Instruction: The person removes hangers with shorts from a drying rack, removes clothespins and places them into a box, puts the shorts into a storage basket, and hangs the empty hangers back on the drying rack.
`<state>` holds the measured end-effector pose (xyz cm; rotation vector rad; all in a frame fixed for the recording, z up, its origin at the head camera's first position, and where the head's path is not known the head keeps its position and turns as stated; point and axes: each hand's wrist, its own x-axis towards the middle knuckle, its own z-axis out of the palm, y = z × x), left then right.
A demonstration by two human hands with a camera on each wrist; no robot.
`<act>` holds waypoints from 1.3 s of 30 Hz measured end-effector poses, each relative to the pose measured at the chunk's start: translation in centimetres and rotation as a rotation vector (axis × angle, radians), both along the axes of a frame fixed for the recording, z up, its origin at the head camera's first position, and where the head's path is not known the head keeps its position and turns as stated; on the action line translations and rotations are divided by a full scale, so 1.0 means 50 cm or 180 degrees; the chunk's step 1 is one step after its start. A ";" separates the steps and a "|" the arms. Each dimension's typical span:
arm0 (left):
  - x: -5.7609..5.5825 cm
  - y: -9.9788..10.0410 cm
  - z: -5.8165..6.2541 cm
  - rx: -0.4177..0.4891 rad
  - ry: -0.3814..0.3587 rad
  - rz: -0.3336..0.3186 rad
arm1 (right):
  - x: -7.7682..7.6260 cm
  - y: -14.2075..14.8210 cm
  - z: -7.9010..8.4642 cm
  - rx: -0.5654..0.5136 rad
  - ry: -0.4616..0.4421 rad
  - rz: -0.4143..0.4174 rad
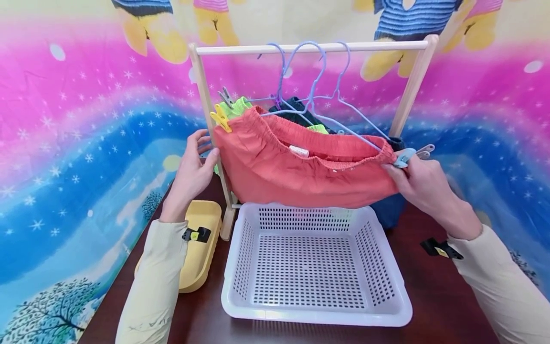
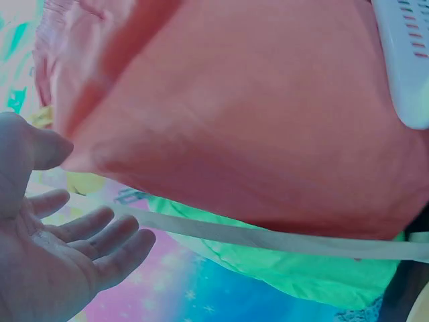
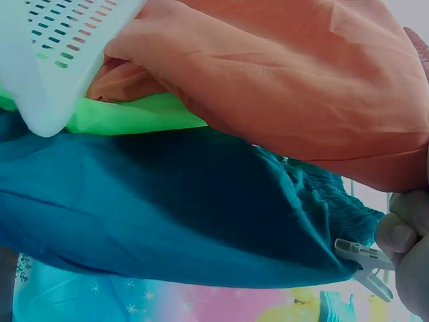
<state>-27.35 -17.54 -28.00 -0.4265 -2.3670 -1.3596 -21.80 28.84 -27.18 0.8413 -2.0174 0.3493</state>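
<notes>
Coral elastic-waist shorts [image 1: 301,177] hang from a blue wire hanger [image 1: 312,95], with a white label inside the waistband. A yellow clothespin [image 1: 221,118] grips the waistband's left end. At the other end, my right hand [image 1: 427,186] pinches a light blue clothespin [image 1: 405,157] against the waistband. My left hand [image 1: 193,169] is beside the shorts' left edge, fingers spread and slightly bent, holding nothing. In the left wrist view its thumb [image 2: 50,149] overlaps the coral cloth. Teal shorts [image 3: 167,201] with a grey clothespin [image 3: 365,255] hang behind, close to my right hand.
A wooden rack [image 1: 386,46] carries the hangers. Bright green clothing [image 2: 301,275] hangs behind the coral shorts. A white perforated basket [image 1: 318,315] stands in front on the dark table [image 1: 447,296]. To its left is a yellow tray [image 1: 199,282], partly under my left forearm.
</notes>
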 end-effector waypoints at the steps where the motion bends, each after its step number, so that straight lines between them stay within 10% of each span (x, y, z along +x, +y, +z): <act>1: 0.004 0.001 0.002 -0.0004 0.0024 -0.0030 | 0.002 0.002 0.000 0.0010 0.0001 0.0008; 23: 0.060 0.019 -0.014 -0.0152 -0.0049 -0.0459 | 0.037 0.036 -0.030 -0.0097 -0.0370 -0.0026; 39: 0.106 0.024 -0.059 -0.0158 0.0036 -0.0413 | 0.078 0.041 -0.047 -0.0795 -0.1799 -0.1019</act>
